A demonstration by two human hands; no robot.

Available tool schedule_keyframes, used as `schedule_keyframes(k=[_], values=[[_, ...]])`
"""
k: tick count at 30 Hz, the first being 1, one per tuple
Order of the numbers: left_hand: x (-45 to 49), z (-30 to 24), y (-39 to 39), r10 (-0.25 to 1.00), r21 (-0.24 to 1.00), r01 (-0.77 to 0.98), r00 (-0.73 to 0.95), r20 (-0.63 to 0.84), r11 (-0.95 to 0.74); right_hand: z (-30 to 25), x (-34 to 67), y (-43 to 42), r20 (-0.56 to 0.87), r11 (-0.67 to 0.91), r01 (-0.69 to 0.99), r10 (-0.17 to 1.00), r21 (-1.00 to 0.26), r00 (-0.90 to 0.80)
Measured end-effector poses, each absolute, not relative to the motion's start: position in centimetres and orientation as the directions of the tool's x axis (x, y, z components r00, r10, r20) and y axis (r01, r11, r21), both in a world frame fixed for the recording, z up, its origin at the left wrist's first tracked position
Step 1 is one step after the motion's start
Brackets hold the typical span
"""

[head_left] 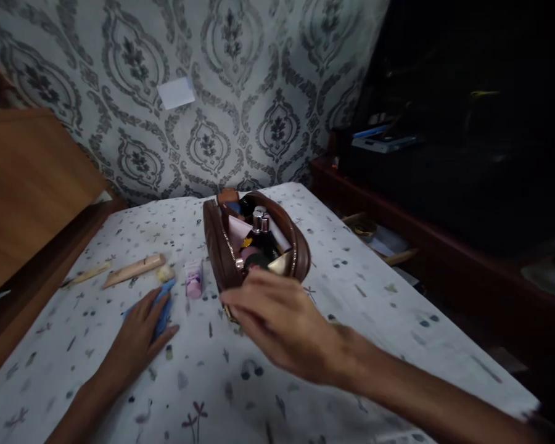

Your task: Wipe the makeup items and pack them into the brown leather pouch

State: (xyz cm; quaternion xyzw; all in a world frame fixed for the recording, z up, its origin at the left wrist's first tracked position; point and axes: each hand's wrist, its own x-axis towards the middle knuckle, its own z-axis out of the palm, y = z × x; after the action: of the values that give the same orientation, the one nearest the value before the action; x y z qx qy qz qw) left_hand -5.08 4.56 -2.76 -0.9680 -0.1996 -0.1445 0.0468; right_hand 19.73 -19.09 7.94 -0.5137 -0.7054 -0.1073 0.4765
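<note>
A brown pouch bag (218,246) stands unzipped on the patterned sheet. Inside it are bottles with shiny caps (259,221), a pink packet (238,231) and other small items. My right hand (282,314) is at the near end of the bag, its fingers curled together and slightly blurred; whatever they grip is hidden. My left hand (141,330) lies with fingers stretched over a crumpled blue cloth or wrapper (163,314). Beyond that hand sit a small pink-and-white tube (193,280), a small yellowish item (165,273), a beige tube (136,270) and a thin pale stick-like item (90,273).
The white printed sheet (333,370) covers the surface. A wooden panel (32,179) borders the left. Patterned wallpaper (231,92) with a white switch plate (176,93) rises behind. On the right are a dark screen-like panel (467,142) and an open drawer (388,240) with items.
</note>
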Motion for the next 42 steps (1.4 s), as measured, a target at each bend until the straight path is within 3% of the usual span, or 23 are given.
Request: schedule_keyframes(k=[2, 5, 9, 14, 20, 25, 29, 32, 36, 42], values=[[-5.5, -3.4, 4.6, 0.342, -0.055, 0.372, 0.894, 0.29, -0.927, 6.1, 18.1, -18.8, 0.702, 0.474, 0.814, 0.702, -0.335, -0.12], [-5.4, -3.1, 4.9, 0.357, -0.025, 0.381, 0.885, 0.298, -0.924, 4.0, 16.3, -17.3, 0.51, 0.453, 0.783, 0.835, -0.426, -0.206], [-4.8, -1.4, 5.3, 0.466, 0.104, 0.458, 0.828, 0.313, -0.883, 1.9, 14.6, -14.8, 0.34, 0.282, 0.746, 0.937, -0.603, -0.08], [-2.8, 0.8, 6.6, 0.599, 0.266, 0.537, 0.691, 0.405, -0.8, 0.4, 12.9, -12.4, 0.345, 0.199, 0.718, 0.937, -0.667, 0.06], [1.0, -0.1, 8.8, 0.564, 0.222, 0.519, 0.768, 0.303, -0.826, -0.9, 11.3, -10.6, 0.408, 0.248, 0.664, 0.908, -0.706, 0.095], [0.7, -0.2, 8.3, 0.554, 0.253, 0.495, 0.776, 0.302, -0.831, -2.7, 11.2, -10.7, 0.356, 0.198, 0.552, 0.914, -0.81, 0.194], [-0.6, 1.4, 5.7, 0.473, 0.467, 0.314, 0.838, 0.273, -0.827, -2.7, 11.4, -11.1, 0.239, 0.12, 0.352, 0.917, -0.928, 0.318], [-1.2, 2.1, 2.9, 0.396, 0.548, 0.212, 0.885, 0.244, -0.809, -2.3, 11.3, -11.2, 0.102, 0.093, 0.043, 0.945, -0.995, 0.31], [-1.4, 2.0, 0.3, 0.409, 0.571, 0.155, 0.844, 0.348, -0.806, -2.3, 10.8, -11.0, 0.041, 0.099, -0.339, 0.984, -0.936, 0.174], [-1.0, 1.4, 0.3, 0.401, 0.508, 0.147, 0.805, 0.438, -0.849, -2.8, 10.8, -10.3, -0.074, 0.026, -0.55, 0.985, -0.835, 0.159]])
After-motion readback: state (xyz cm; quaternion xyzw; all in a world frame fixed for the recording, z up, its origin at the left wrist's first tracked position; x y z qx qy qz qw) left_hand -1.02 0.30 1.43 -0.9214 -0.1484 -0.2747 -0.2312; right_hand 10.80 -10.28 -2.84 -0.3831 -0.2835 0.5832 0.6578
